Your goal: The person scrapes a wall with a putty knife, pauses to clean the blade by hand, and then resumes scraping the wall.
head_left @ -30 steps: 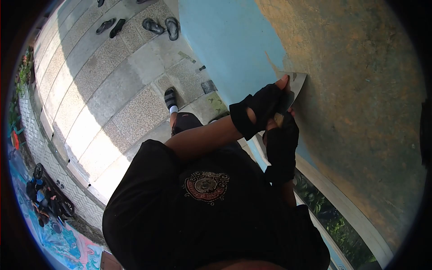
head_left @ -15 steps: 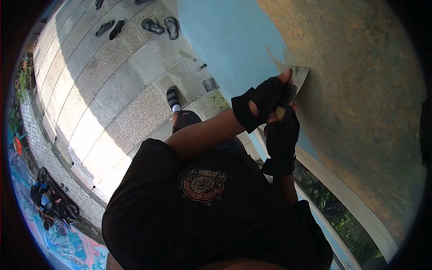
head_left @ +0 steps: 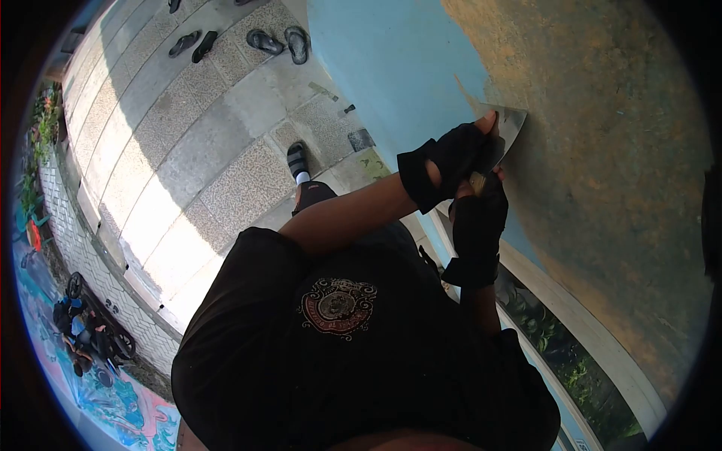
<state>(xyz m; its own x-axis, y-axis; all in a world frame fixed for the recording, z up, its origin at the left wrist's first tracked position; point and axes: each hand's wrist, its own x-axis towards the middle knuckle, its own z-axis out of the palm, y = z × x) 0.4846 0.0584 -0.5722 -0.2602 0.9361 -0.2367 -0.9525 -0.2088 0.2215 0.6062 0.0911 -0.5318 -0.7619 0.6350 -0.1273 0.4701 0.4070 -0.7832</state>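
Note:
A scraper point(head_left: 511, 126) with a wide metal blade and a wooden handle lies against the wall point(head_left: 594, 165), close to where blue paint point(head_left: 391, 60) meets a rough brown patch. My left hand point(head_left: 455, 161), in a black fingerless glove, presses on the blade with its fingers near the upper corner. Lower down, my right hand point(head_left: 480, 222), gloved the same way, is wrapped round the handle; a bit of wood shows between the two hands. The blade's edge touches the brown surface. Part of the tool is hidden behind my fingers.
A ledge point(head_left: 556, 297) runs along the wall's foot, with plants point(head_left: 575, 372) below it. Several sandals point(head_left: 265, 42) lie on the paved floor point(head_left: 233, 165). My sandaled foot point(head_left: 298, 159) stands there. A motorbike point(head_left: 90, 331) is parked at far left beside a painted mural point(head_left: 113, 406).
The whole view has shifted slightly, so the wall and floor sit a little further right. Both hands and the scraper keep almost the same place on the wall.

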